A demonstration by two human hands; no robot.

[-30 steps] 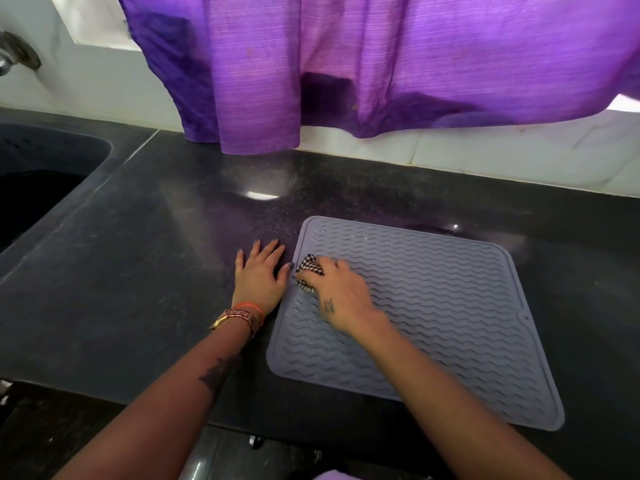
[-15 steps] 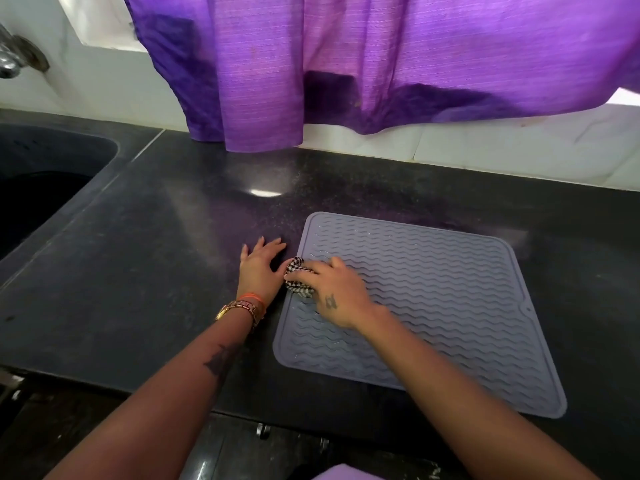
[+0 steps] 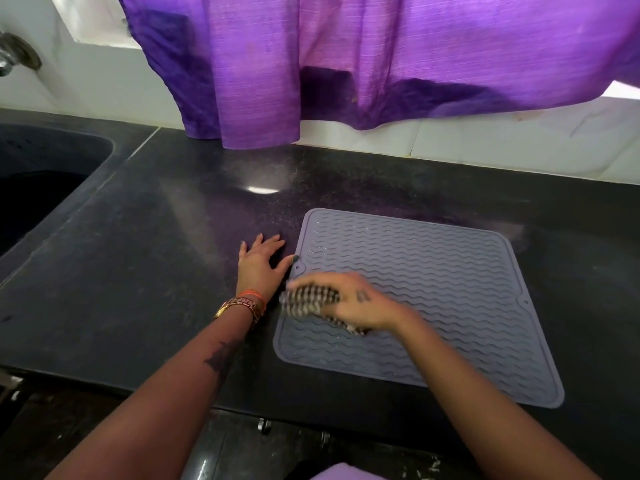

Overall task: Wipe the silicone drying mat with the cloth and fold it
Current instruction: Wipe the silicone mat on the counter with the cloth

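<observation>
A grey silicone drying mat [image 3: 433,289] with wavy ridges lies flat on the dark counter [image 3: 138,271]. My right hand [image 3: 353,299] holds a black-and-white checked cloth [image 3: 308,301] against the mat's left part, blurred by motion. My left hand [image 3: 259,265] rests flat on the counter just left of the mat, fingers spread, thumb tip touching the mat's left edge.
A dark sink [image 3: 38,181] is set into the counter at far left, with a tap [image 3: 14,57] on the wall above. A purple curtain [image 3: 346,64] hangs over the white tiled back wall. The counter's front edge runs below my forearms.
My right hand has slid the cloth toward me along the mat's left side. The left hand has stayed beside the mat.
</observation>
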